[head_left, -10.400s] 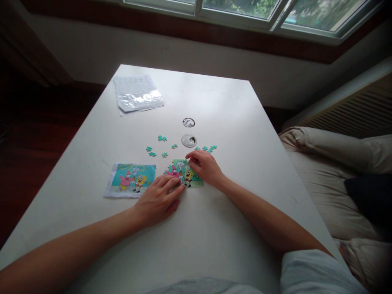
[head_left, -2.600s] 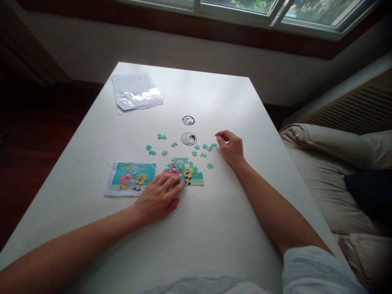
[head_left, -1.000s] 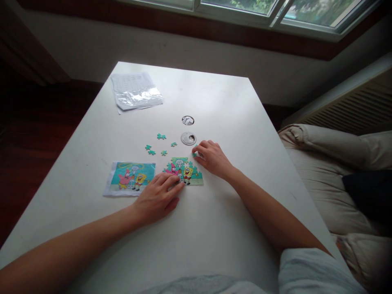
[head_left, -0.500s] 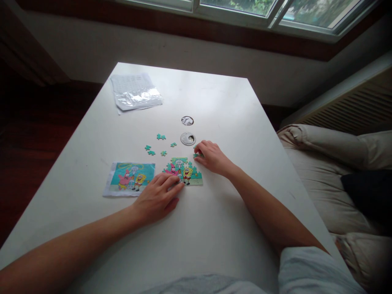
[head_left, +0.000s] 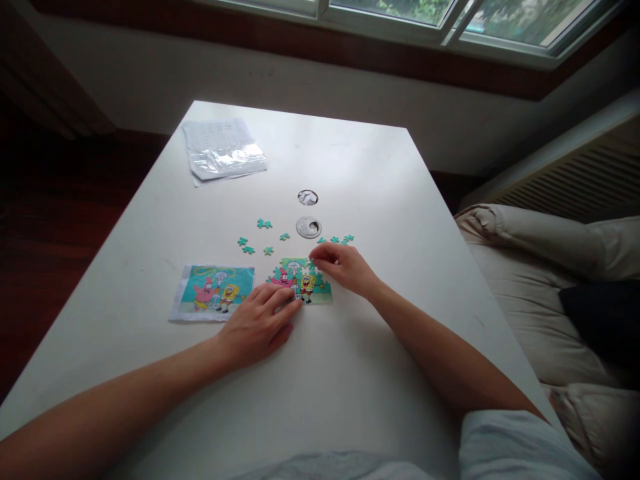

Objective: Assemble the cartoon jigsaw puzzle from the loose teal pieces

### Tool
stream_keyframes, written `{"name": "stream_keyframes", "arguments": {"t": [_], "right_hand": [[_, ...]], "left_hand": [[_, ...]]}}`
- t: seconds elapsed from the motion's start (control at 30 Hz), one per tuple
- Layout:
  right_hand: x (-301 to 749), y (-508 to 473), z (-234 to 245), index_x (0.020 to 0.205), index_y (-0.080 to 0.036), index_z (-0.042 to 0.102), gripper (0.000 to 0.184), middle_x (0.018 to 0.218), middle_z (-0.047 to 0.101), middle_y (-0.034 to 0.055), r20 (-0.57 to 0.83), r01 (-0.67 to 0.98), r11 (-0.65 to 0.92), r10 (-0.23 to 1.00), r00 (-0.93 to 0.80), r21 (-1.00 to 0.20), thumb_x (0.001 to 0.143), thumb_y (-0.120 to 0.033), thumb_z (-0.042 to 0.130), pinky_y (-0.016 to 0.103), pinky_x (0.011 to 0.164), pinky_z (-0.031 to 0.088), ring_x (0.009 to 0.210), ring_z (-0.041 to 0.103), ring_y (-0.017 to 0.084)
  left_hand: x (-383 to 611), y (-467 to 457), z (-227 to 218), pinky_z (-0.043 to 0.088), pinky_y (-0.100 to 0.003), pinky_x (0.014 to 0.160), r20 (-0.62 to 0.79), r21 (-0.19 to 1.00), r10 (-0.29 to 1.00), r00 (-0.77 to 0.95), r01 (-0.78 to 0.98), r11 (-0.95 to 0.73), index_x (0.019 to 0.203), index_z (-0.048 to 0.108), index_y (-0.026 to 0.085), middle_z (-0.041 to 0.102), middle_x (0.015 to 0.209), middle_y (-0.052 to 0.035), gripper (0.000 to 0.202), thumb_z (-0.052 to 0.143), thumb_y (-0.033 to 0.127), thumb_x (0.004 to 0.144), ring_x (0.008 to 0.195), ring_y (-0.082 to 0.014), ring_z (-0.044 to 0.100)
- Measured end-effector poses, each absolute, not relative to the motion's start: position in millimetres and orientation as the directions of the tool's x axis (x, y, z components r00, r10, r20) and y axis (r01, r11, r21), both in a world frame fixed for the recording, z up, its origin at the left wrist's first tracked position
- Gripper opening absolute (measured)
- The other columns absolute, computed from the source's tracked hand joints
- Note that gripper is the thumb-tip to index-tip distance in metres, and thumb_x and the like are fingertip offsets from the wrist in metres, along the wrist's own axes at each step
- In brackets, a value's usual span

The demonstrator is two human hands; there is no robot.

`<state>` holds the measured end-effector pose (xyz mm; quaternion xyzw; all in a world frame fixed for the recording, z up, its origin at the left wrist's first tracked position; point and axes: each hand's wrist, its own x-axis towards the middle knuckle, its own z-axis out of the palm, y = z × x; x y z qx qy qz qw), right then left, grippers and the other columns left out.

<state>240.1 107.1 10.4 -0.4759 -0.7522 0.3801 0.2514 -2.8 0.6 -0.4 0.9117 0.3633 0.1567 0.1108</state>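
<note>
A small half-built cartoon jigsaw [head_left: 299, 280] lies on the white table [head_left: 350, 373]. My left hand [head_left: 257, 325] rests flat beside it, fingers spread, fingertips on its lower left edge. My right hand [head_left: 341, 267] is at the jigsaw's upper right corner, fingers pinched together over it; whatever they hold is hidden. A printed reference picture [head_left: 213, 293] of the same cartoon lies to the left. Several loose teal pieces [head_left: 256, 241] are scattered just beyond the jigsaw, with more [head_left: 340, 239] behind my right hand.
A clear plastic bag on paper [head_left: 223, 152] lies at the far left of the table. Two round grommet holes [head_left: 309, 227] sit in the middle. A cushioned seat [head_left: 550, 267] is to the right, a window above.
My right hand reached out to the loose pieces at the right, came back, and now sits lower over the jigsaw's upper right corner. My left hand has stayed put.
</note>
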Motion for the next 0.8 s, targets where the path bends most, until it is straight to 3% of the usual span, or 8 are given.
{"name": "stream_keyframes", "arguments": {"t": [0.2,0.43,0.8], "right_hand": [[225.2,94.8,0.6,0.081,-0.023,0.065,0.004,0.075,0.067,-0.0027,0.039,0.505,0.225,0.935,-0.353,-0.833,0.084,-0.026,0.064,0.027,0.065,0.046,0.068,0.059,0.014],[218.6,89.5,-4.3,0.074,-0.023,0.058,0.013,0.072,0.061,-0.0005,0.154,0.629,0.339,0.931,-0.330,-0.699,0.083,-0.020,0.066,0.031,0.073,0.042,0.077,0.054,0.018],[219.0,90.2,-4.7,0.074,-0.022,0.052,0.018,0.075,0.057,0.0000,0.213,0.664,0.441,0.892,-0.399,-0.604,0.080,-0.013,0.066,0.032,0.075,0.038,0.079,0.049,0.019]], "left_hand": [[-2.5,0.9,2.0,0.045,-0.050,0.107,0.204,0.317,0.700,0.684,0.631,-0.708,0.134,0.056,0.019,0.057,0.133,-0.0133,0.040,0.053,0.022,0.094,0.122,-0.0302,0.051],[-1.4,1.8,0.4,0.045,-0.050,0.108,0.204,0.319,0.701,0.683,0.631,-0.708,0.134,0.056,0.019,0.057,0.132,-0.0134,0.041,0.056,0.021,0.092,0.123,-0.0302,0.051],[-0.8,1.7,2.4,0.047,-0.051,0.106,0.224,0.324,0.699,0.680,0.624,-0.711,0.133,0.057,0.018,0.059,0.129,-0.0141,0.041,0.057,0.022,0.092,0.122,-0.0301,0.052]]}}
